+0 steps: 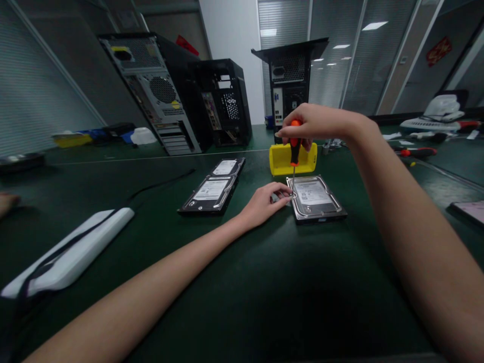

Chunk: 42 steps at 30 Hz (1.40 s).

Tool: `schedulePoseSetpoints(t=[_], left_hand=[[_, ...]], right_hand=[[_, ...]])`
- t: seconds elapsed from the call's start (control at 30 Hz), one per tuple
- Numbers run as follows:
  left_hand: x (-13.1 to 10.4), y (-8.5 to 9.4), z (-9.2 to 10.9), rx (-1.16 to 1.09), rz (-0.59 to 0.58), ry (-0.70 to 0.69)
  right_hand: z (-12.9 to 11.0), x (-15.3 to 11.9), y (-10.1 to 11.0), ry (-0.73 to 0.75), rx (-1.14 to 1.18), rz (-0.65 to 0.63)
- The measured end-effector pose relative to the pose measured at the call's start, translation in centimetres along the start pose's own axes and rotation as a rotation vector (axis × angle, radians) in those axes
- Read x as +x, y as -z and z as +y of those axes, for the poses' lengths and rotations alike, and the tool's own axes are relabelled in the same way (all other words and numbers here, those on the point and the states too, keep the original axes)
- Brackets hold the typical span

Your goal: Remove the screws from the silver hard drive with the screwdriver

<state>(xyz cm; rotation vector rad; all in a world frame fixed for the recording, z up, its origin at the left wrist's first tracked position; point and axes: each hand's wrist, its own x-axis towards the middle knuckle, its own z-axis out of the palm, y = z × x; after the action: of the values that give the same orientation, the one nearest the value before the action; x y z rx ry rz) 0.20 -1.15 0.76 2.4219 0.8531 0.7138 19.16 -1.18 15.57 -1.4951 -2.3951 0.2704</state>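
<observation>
A hard drive (313, 194) lies label up on the green table, a little right of the middle. My right hand (302, 126) is wrapped round the handle of an orange and black screwdriver (294, 156). The screwdriver stands nearly upright, its tip at the left edge of the drive. My left hand (266, 201) rests on the table beside that edge, with thumb and fingers drawn together close to the tip. Whatever lies between those fingertips is too small to make out. Behind the drive stands a yellow open tray (277, 161).
Left of my hands lie two more hard drives (212, 189), end to end. Opened computer cases (181, 96) stand along the back. A white power adapter-like block (75, 249) with a black strap sits at left. Red-handled pliers (418, 152) lie right; another person's hand (6, 202) shows far left.
</observation>
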Motion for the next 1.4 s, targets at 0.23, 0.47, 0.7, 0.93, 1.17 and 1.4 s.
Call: schedulePoseSetpoints(t=[0.23,0.47,0.7,0.93,1.17,1.4], left_hand=[[-0.01,0.00,-0.05,0.001,-0.005,-0.016],[0.05,-0.11,-0.03,-0.005,0.002,0.003],[0.03,-0.10,-0.14,-0.009,0.004,-0.004],[0.05,-0.11,-0.13,-0.006,-0.001,-0.003],[0.03,-0.12,-0.16,-0.007,0.003,-0.008],[0.07,-0.10,-0.13,-0.004,0.001,-0.007]], right_hand=[[-0.01,0.13,-0.06,-0.022,0.005,-0.017],[-0.21,-0.09,-0.37,-0.037,0.074,-0.015],[-0.18,0.14,-0.20,-0.045,0.103,-0.056],[-0.14,0.11,-0.22,-0.013,0.094,-0.057],[0.21,0.26,-0.31,0.005,0.108,-0.050],[0.16,0.19,-0.34,0.012,0.093,-0.031]])
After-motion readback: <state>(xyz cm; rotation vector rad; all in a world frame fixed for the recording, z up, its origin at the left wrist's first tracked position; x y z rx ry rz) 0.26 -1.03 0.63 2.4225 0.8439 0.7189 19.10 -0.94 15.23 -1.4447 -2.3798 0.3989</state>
